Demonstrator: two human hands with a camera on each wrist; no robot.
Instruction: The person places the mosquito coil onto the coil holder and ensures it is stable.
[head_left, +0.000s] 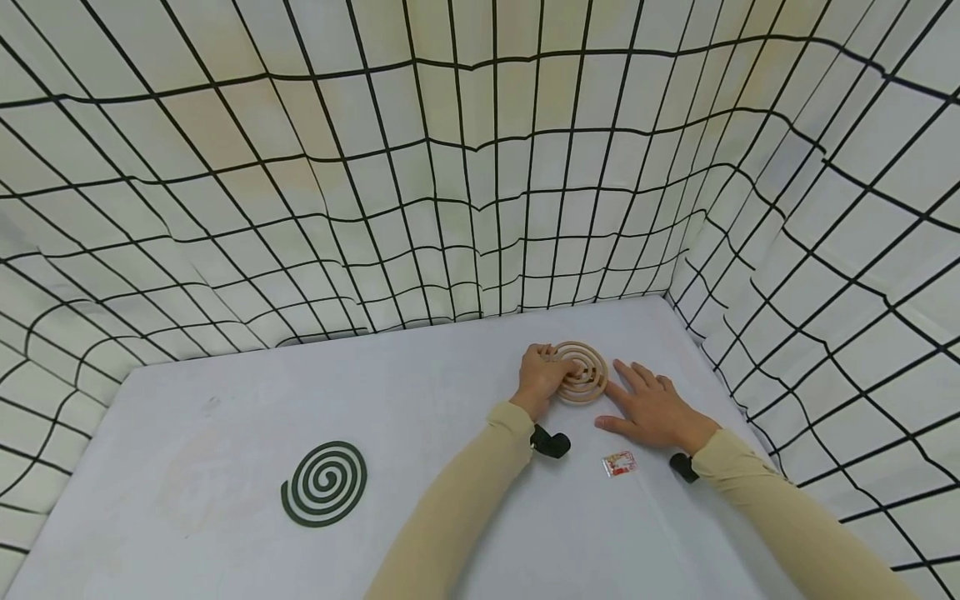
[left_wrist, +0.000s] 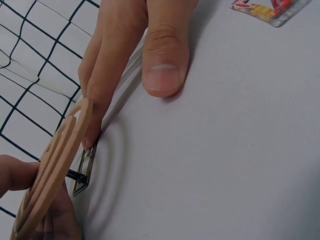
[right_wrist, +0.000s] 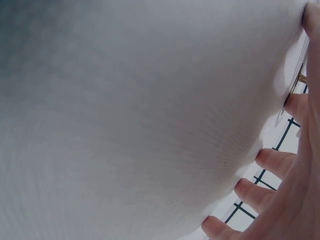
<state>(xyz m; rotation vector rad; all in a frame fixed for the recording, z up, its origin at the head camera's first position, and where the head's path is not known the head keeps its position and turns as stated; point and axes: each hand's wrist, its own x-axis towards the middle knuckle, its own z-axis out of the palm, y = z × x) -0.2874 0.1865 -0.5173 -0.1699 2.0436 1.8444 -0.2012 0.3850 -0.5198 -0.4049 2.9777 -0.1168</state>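
A tan mosquito coil (head_left: 591,367) is pinched between the thumb and fingers of my left hand (head_left: 542,379), toward the back right of the table. In the left wrist view the coil stands tilted above the white surface. Close against it is a small metal stand (left_wrist: 76,175), whose thin frame lies on the table with a dark stem pointing at the coil. My right hand (head_left: 648,408) rests beside them with fingers spread and fingertips on the table. Its index fingertip touches the stand's frame. Whether the stem is fixed into the coil I cannot tell.
A dark green mosquito coil (head_left: 324,483) lies flat on the table's left half. Near my right wrist lies a small red and white packet (head_left: 619,463). Black wire grid (head_left: 480,208) over white sheeting borders the back and right edges of the white table (head_left: 225,433).
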